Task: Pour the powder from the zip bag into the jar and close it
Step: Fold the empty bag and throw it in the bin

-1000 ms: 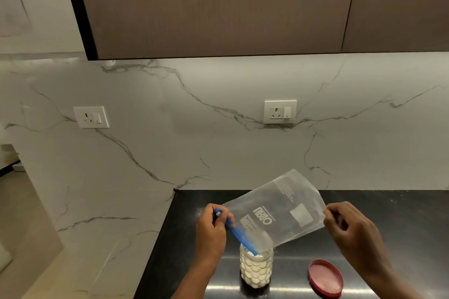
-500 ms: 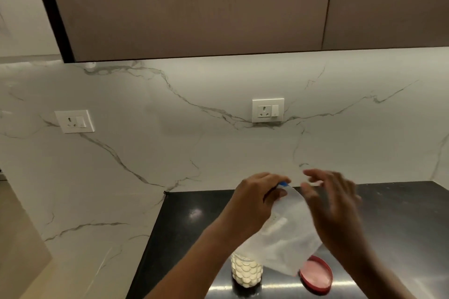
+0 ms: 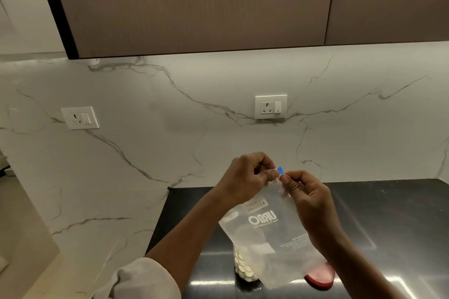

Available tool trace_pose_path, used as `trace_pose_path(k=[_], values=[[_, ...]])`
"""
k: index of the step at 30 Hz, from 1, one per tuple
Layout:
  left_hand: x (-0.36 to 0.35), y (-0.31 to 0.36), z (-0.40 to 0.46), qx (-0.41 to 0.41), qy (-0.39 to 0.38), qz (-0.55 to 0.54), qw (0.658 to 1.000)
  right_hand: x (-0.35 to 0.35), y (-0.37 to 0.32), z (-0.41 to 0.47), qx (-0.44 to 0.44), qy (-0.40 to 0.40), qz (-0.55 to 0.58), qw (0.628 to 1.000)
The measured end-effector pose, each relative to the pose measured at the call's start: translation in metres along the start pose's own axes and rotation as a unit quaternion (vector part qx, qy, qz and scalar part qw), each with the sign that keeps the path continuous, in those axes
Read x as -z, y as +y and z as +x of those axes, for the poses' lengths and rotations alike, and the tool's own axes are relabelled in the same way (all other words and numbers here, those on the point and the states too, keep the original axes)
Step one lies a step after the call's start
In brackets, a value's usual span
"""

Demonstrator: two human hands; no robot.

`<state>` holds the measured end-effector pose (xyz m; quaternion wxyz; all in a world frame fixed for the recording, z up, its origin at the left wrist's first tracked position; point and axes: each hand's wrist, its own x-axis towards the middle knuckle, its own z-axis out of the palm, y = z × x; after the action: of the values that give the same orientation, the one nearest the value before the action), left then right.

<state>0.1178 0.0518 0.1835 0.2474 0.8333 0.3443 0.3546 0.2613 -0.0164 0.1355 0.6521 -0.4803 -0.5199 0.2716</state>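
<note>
Our left hand (image 3: 247,177) and right hand (image 3: 308,201) meet at the top of the clear plastic zip bag with a blue seal strip (image 3: 269,233), each pinching the seal end between thumb and fingertips; the blue tab shows just between them. The bag hangs from that pinch towards 5 o'clock, its long axis running from the hands down to its bottom corner, and it looks empty, bar perhaps a faint film we cannot judge. The handwritten label reads milk powder

Behind the bag's lower half, at 6 o'clock from the hands, stands the dimpled clear glass jar of white powder (image 3: 244,270), partly veiled by the plastic; its mouth is hidden. The round red plastic lid (image 3: 320,277) lies on the glossy black countertop (image 3: 388,213) at 5 o'clock, just beside the jar, peeping out under the bag's corner

We judge that capping comes next: the lid sits under our right wrist, so the right hand is nearer
</note>
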Motion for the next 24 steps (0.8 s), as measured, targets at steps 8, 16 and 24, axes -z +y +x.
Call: trace_pose_path(k=[8,16,24], values=[[0.004,-0.011,-0.005,0.039,-0.014,0.006,0.999,0.001,0.006,0.0,0.018,0.061,0.02,0.998],[0.016,-0.032,-0.018,0.058,-0.012,0.02,0.998,0.033,0.011,0.009,0.008,0.131,0.023,0.991],[0.015,-0.04,-0.023,0.02,-0.011,0.105,0.994,0.052,0.024,0.007,-0.025,0.146,0.071,0.986]])
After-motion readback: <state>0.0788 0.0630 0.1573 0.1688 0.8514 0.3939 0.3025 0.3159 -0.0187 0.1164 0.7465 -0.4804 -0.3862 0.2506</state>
